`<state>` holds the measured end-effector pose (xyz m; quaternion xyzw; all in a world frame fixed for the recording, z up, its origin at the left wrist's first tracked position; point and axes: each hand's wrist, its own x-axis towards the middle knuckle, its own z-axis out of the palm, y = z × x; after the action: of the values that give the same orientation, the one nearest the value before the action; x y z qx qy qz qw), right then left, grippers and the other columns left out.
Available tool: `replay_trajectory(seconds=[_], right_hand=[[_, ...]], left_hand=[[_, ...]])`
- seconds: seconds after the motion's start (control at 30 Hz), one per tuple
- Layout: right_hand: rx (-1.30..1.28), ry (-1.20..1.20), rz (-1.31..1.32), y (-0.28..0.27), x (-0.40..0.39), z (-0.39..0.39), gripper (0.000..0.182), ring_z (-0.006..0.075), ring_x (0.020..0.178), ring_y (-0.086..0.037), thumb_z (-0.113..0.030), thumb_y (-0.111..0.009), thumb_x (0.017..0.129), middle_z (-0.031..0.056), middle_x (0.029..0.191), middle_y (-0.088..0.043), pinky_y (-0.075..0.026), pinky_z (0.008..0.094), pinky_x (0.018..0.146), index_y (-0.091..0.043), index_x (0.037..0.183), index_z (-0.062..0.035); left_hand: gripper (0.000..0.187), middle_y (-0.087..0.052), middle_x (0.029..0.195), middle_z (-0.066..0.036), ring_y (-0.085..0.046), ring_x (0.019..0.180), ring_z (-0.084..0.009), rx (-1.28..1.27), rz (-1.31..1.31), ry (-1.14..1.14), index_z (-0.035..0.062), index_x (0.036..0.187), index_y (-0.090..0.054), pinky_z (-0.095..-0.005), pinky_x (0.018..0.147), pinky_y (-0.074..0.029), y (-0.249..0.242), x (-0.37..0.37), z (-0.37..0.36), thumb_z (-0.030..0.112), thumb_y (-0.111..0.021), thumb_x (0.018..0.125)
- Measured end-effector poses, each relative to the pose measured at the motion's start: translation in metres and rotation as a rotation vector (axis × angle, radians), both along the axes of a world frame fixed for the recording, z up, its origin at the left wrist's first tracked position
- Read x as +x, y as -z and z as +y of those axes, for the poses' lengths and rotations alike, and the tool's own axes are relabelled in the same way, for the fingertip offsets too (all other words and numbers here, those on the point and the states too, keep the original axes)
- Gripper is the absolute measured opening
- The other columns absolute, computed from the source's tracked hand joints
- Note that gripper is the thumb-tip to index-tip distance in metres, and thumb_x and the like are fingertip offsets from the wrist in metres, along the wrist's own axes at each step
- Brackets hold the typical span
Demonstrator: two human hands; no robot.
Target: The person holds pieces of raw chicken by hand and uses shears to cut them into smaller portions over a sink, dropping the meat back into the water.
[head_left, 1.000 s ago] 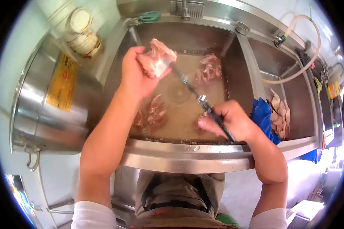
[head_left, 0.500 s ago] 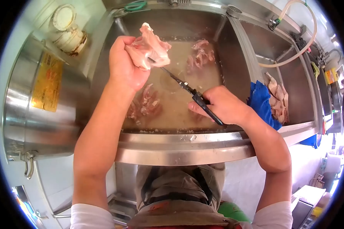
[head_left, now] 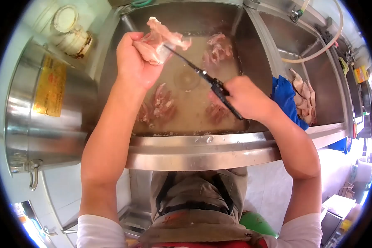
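My left hand (head_left: 135, 68) is closed around a piece of raw poultry (head_left: 155, 44), pale pink and glossy, held up over the water-filled steel sink (head_left: 204, 152). In my right hand (head_left: 249, 98) are black-handled scissors (head_left: 211, 79), pointing up and left. Their blade tips meet the lower right side of the meat, under a flap that sticks out to the right. Below, raw meat lies in the cloudy water: one heap (head_left: 159, 103) near my left forearm, another (head_left: 218, 48) at the back right, and a third (head_left: 217, 110) partly hidden by my right hand.
In the right-hand basin are a blue cloth (head_left: 284, 99) and more pale raw meat (head_left: 304, 97). A hose (head_left: 318, 58) arches above it. A large steel vessel (head_left: 18, 115) with a tap stands left; a stained white container (head_left: 74, 43) is behind it.
The scissors' blades have shifted from the meat's lower part to its right side, and the meat's right flap now stretches further out. The whole view has shifted slightly.
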<state>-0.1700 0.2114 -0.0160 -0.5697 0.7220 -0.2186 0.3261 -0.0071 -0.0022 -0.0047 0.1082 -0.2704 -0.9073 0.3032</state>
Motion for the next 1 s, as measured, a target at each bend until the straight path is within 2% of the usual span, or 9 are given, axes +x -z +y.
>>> replay_trajectory(seconds=[0.17, 0.2, 0.3, 0.47, 0.63, 0.7, 0.83, 0.9, 1.0], right_hand=[[0.058, -0.099, -0.008, -0.022, -0.001, 0.006, 0.043, 0.0288, 0.053, -0.063, -0.039, -0.065, 0.092, 0.0139, 0.056, -0.061, -0.050, 0.0359, 0.055, -0.071, 0.076, 0.0013], [0.023, -0.024, -0.006, -0.018, -0.004, 0.008, 0.043, 0.0370, 0.055, -0.060, -0.039, -0.066, 0.091, 0.0191, 0.060, -0.060, -0.049, 0.0396, 0.056, -0.070, 0.077, 0.0016], [-0.128, -0.013, 0.232, 0.002, -0.010, 0.003, 0.043, 0.0386, 0.054, -0.056, -0.041, -0.065, 0.091, 0.0224, 0.059, -0.057, -0.047, 0.0406, 0.054, -0.072, 0.079, 0.0001], [0.004, -0.129, 0.034, -0.014, -0.004, 0.009, 0.048, 0.0378, 0.053, -0.054, -0.042, -0.064, 0.092, 0.0222, 0.057, -0.053, -0.046, 0.0399, 0.054, -0.066, 0.072, 0.0023], [-0.019, 0.044, 0.201, -0.015, -0.005, 0.003, 0.053, 0.0476, 0.073, -0.059, -0.043, -0.063, 0.090, 0.0305, 0.071, -0.057, -0.049, 0.0480, 0.069, -0.065, 0.075, 0.0076], [-0.025, 0.027, 0.181, -0.006, -0.002, 0.004, 0.054, 0.0486, 0.073, -0.058, -0.044, -0.064, 0.089, 0.0313, 0.071, -0.056, -0.049, 0.0482, 0.069, -0.065, 0.076, 0.0076], [0.053, 0.054, 0.141, -0.012, -0.002, 0.004, 0.050, 0.0492, 0.074, -0.057, -0.040, -0.065, 0.089, 0.0316, 0.071, -0.056, -0.049, 0.0476, 0.070, -0.064, 0.075, 0.0082], [-0.023, 0.062, 0.152, -0.003, -0.004, 0.002, 0.052, 0.0495, 0.073, -0.056, -0.041, -0.065, 0.089, 0.0316, 0.070, -0.055, -0.048, 0.0474, 0.069, -0.063, 0.074, 0.0086], [-0.029, 0.039, 0.094, 0.001, -0.003, 0.003, 0.050, 0.0263, 0.053, -0.054, -0.039, -0.066, 0.092, 0.0163, 0.054, -0.051, -0.044, 0.0365, 0.054, -0.064, 0.071, 0.0066]], left_hand=[[0.039, -0.060, 0.106, -0.025, -0.056, 0.107, -0.0436, -0.032, -0.060, -0.083, -0.0098, 0.110, -0.051, -0.0534, 0.101, -0.040, -0.007, -0.003, 0.006, 0.019, -0.038, 0.088], [0.039, -0.060, 0.106, -0.025, -0.057, 0.107, -0.0439, -0.015, -0.056, -0.094, -0.0100, 0.110, -0.052, -0.0536, 0.101, -0.040, -0.011, -0.005, 0.009, 0.019, -0.038, 0.088], [0.039, -0.061, 0.108, -0.024, -0.057, 0.107, -0.0425, -0.022, 0.003, -0.027, -0.0070, 0.111, -0.053, -0.0530, 0.099, -0.042, -0.005, -0.004, 0.002, 0.020, -0.038, 0.087], [0.040, -0.062, 0.108, -0.024, -0.057, 0.108, -0.0422, -0.192, -0.047, 0.015, -0.0055, 0.113, -0.054, -0.0519, 0.097, -0.044, 0.001, 0.001, -0.006, 0.022, -0.038, 0.087], [0.040, -0.061, 0.108, -0.022, -0.056, 0.108, -0.0448, -0.075, -0.047, -0.052, -0.0052, 0.111, -0.055, -0.0534, 0.097, -0.043, 0.005, -0.004, -0.007, 0.021, -0.037, 0.086], [0.031, -0.051, 0.087, -0.015, -0.047, 0.089, -0.0372, -0.058, -0.112, -0.159, 0.0002, 0.072, -0.055, -0.0456, 0.085, -0.042, 0.004, -0.006, -0.004, 0.019, -0.038, 0.088], [0.040, -0.031, 0.045, -0.004, -0.031, 0.045, -0.0176, 0.015, -0.115, -0.293, 0.0109, 0.052, -0.033, -0.0323, 0.055, -0.036, 0.000, -0.006, 0.007, 0.018, -0.040, 0.092], [0.042, -0.032, 0.046, -0.004, -0.031, 0.045, -0.0179, -0.036, -0.156, -0.283, 0.0118, 0.051, -0.029, -0.0329, 0.054, -0.034, -0.005, -0.003, 0.011, 0.018, -0.040, 0.092], [0.040, -0.031, 0.047, -0.004, -0.032, 0.047, -0.0190, 0.029, -0.155, -0.307, 0.0116, 0.054, -0.029, -0.0342, 0.053, -0.033, -0.003, -0.007, 0.008, 0.015, -0.043, 0.091]])
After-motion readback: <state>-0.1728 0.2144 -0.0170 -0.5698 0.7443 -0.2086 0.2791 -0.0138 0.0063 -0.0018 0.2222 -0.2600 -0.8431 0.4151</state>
